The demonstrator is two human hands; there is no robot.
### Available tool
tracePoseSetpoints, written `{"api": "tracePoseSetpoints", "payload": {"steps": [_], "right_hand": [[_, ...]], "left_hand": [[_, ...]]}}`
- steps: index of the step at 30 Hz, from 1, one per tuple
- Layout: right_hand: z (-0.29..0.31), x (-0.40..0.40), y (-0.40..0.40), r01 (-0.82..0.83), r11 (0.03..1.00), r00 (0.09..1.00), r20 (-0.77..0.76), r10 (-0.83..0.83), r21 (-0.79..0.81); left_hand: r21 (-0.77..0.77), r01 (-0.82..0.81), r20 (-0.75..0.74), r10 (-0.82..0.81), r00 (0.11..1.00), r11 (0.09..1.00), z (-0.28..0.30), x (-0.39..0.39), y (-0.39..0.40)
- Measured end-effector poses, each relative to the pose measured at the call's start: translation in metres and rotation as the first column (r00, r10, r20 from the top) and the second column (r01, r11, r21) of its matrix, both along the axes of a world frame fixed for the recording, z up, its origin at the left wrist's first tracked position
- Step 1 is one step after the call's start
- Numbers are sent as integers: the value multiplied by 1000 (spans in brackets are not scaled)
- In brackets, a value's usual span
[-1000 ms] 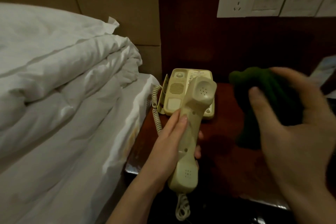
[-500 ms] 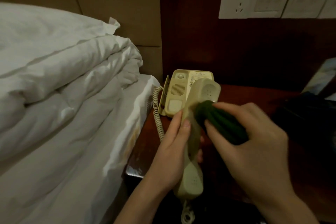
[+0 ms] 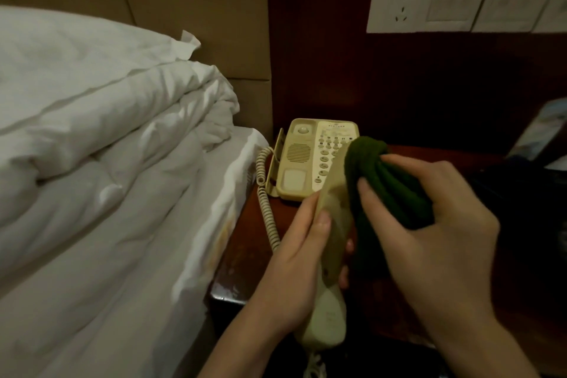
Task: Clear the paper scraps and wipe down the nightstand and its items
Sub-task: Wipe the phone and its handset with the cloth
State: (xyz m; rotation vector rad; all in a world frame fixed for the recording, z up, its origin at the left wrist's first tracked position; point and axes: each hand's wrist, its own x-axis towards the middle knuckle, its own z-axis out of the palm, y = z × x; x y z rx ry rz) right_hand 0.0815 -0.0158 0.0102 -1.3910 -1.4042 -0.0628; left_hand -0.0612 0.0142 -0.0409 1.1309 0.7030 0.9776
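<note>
My left hand (image 3: 294, 258) grips the cream telephone handset (image 3: 329, 310) around its middle, lifted off the base and tilted over the dark wooden nightstand (image 3: 245, 255). My right hand (image 3: 435, 224) holds a bunched dark green cloth (image 3: 377, 181) and presses it against the handset's upper end, covering the earpiece. The cream phone base (image 3: 302, 163) with its keypad sits at the nightstand's back left corner. A coiled cord (image 3: 267, 202) runs from the base down toward the handset.
A bed with a rumpled white duvet (image 3: 107, 147) lies directly left of the nightstand. White socket and switch plates (image 3: 460, 0) sit on the dark wall panel. A dark object (image 3: 521, 193) and a leaning card (image 3: 543, 132) stand at the right.
My right hand brought the green cloth in from the right onto the handset, then slid it up to the earpiece end. My left hand kept holding the handset.
</note>
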Motion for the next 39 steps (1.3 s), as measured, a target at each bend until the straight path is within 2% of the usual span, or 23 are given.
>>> {"api": "tracePoseSetpoints", "payload": {"steps": [2, 7, 13, 18, 21, 24, 27, 31, 34, 39], "right_hand": [[5, 2, 2, -24, 999, 1000, 10, 24, 25], [8, 15, 7, -2, 1000, 981, -192, 5, 19], [-1, -4, 2, -38, 999, 995, -92, 36, -19], [7, 16, 7, 23, 1000, 973, -229, -23, 0], [1, 2, 3, 20, 998, 979, -203, -31, -57], [-3, -9, 1, -23, 999, 996, -89, 19, -43], [-1, -4, 2, -41, 999, 998, 54, 40, 24], [4, 14, 6, 52, 999, 998, 25, -52, 6], [3, 23, 7, 66, 996, 998, -9, -66, -60], [2, 5, 2, -188, 962, 980, 20, 196, -199]], "left_hand": [[-6, -2, 9, 2, 1000, 1000, 1, 1, 0], [47, -21, -8, 22, 1000, 999, 0, 0, 4], [33, -43, -63, 45, 997, 999, 0, 1, 3], [80, -37, -80, 43, 996, 996, -1, 4, 1], [70, -92, -80, 97, 992, 993, -2, 5, 2], [131, -132, -103, 146, 984, 982, 1, 5, 0], [219, -39, -241, 93, 966, 975, 10, 9, -7], [339, -49, -305, 159, 939, 939, -1, 12, -9], [279, -103, -247, 176, 953, 955, -4, 9, -5], [139, -150, -81, 162, 983, 979, 0, 8, -1]]}}
